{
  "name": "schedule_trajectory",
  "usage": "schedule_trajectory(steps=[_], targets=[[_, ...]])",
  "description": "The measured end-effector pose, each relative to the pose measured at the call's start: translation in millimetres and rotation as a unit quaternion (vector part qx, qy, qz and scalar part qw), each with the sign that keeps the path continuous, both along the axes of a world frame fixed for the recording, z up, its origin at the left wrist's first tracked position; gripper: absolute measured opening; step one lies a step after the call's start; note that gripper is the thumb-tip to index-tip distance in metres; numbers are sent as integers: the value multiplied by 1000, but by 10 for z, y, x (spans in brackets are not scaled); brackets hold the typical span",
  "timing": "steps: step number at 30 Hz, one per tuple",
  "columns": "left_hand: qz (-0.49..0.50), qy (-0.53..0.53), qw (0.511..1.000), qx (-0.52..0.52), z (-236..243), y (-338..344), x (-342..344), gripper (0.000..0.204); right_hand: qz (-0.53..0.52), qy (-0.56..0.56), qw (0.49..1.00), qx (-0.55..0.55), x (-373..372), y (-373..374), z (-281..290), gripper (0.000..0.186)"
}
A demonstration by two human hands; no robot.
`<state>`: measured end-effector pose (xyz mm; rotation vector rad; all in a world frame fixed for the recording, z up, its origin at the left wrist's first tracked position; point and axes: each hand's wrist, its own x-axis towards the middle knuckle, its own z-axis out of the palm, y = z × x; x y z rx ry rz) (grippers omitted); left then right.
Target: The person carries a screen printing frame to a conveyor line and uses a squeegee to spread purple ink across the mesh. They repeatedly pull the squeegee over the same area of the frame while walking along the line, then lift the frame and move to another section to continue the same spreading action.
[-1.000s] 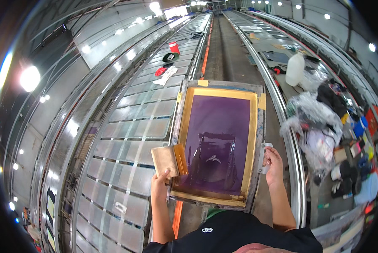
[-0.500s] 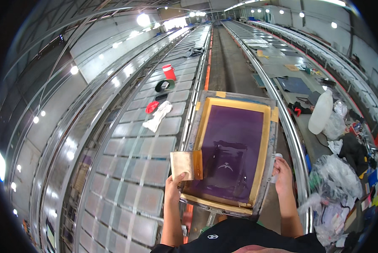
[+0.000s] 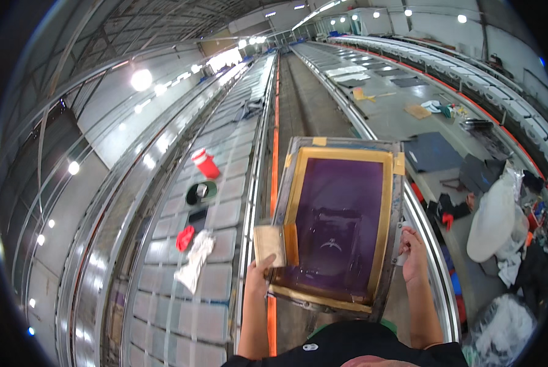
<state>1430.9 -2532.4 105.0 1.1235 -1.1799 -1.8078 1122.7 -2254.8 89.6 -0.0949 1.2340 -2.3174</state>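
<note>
A screen printing frame [image 3: 387, 244] with a purple mesh [image 3: 341, 183] and a yellow-taped inner border is held in front of me over the aisle. Wet dark ink lies on the lower part of the mesh, round a small pale crescent-shaped design. My left hand [image 3: 258, 273] is closed at the frame's left side, its thumb on a squeegee [image 3: 269, 243] with a pale wooden grip and an orange-brown blade. That blade reaches over the frame's edge. On the opposite side, my right hand [image 3: 412, 254] closes round a white handle-like piece [image 3: 400, 251] at the frame's rim.
Long printing tables flank the aisle [image 3: 304, 98]. The left one bears a red container [image 3: 205, 164], a green roll [image 3: 201, 192], a red cloth [image 3: 185, 238] and a white cloth [image 3: 195, 260]. On the right table lie dark sheets [image 3: 433, 151], a white jug [image 3: 492, 217] and plastic bags [image 3: 503, 327].
I have moved forward along the aisle, so things on both tables appear nearer and lower. The frame and squeegee stay in my hands with almost the same hold.
</note>
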Motion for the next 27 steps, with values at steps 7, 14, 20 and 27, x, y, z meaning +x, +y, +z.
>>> schedule_trajectory(steps=[7, 14, 20, 27], targets=[[53, 73, 995, 32, -467, -1097, -548, 42, 86, -27, 996, 21, -1143, -1612, -82, 13], [105, 44, 993, 21, -587, -2711, -1647, 41, 125, -21, 992, 22, -2371, -3582, -117, 16], [49, -6, 999, -10, -113, -4379, -2813, 40, 94, -5, 995, 15, -3280, -4855, 132, 15], [-53, 15, 998, 8, -185, -6062, -4210, 43, 10, -57, 998, 0, -4293, -5802, -233, 12]])
